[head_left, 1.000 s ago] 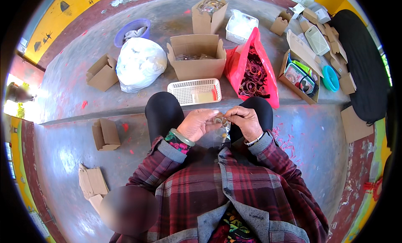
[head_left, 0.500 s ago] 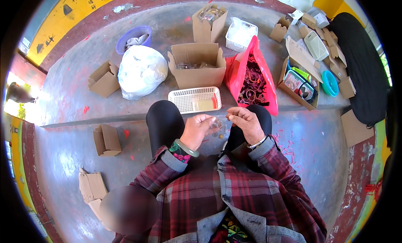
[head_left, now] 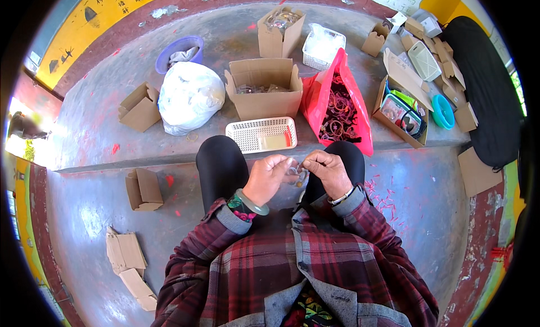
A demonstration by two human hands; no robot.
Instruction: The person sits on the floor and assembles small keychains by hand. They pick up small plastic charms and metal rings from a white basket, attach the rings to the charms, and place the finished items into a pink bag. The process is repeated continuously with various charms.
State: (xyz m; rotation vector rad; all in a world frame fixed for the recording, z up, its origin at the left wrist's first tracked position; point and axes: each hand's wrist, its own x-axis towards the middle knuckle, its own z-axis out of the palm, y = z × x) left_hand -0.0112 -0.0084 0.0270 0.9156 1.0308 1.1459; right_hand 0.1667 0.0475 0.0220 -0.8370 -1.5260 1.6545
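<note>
My left hand (head_left: 266,179) is closed, thumb and fingertips pinching a small, clear, loop-like item (head_left: 298,174). Close beside it my right hand (head_left: 332,172) is closed too, its thumb and forefinger pinching the upper right of the same item. The item hangs between the fingertips, just above the gap between my knees; its exact kind is too small to make out. Just beyond my hands a white perforated plastic basket (head_left: 243,137) stands on the raised step, with a pale flat piece and something red inside.
Beyond the basket stands a cardboard box (head_left: 265,106) holding clear items. To its right, a pink bag (head_left: 362,110) is full of dark and reddish loops; to its left sits a stuffed white plastic bag (head_left: 190,99). An opened carton (head_left: 398,123) and a turquoise basin (head_left: 443,112) lie farther right.
My right hand has come slightly lower and left, and its fingertips now meet the item beside my left hand. A blurred round shape at the lower left has gone from view.
</note>
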